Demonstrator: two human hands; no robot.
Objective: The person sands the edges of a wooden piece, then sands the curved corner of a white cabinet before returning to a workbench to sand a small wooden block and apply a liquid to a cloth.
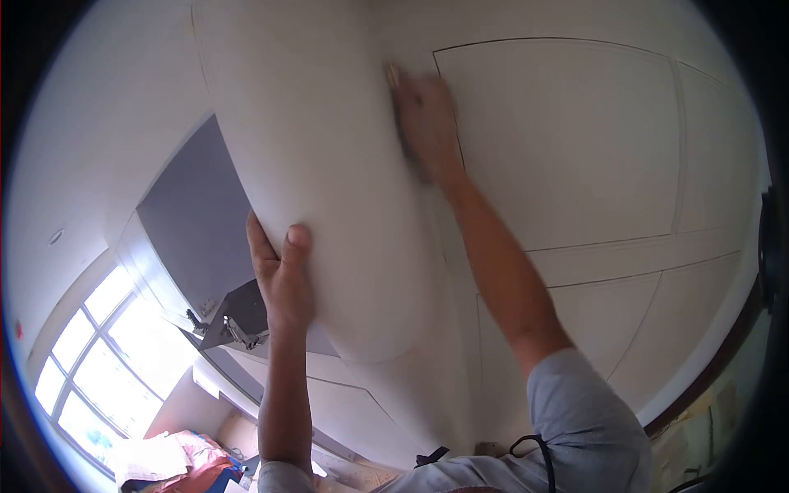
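A broad white panel point(329, 164), rounded toward its lower end in this view, fills the middle of the head view. My left hand point(283, 275) grips its left edge, the thumb on the face and the fingers going behind the rim. Higher up, my right hand point(425, 119) is closed at the panel's right edge and blurred by motion. A small pale tip point(392, 76) shows at its fingers; I cannot tell what it belongs to.
White cabinet fronts point(567, 148) with dark gap lines run along the right. Left of the panel are a grey board point(193, 209) and a metal hinge point(238, 331). Bright windows point(103, 353) and a heap of cloth point(177, 462) lie lower left.
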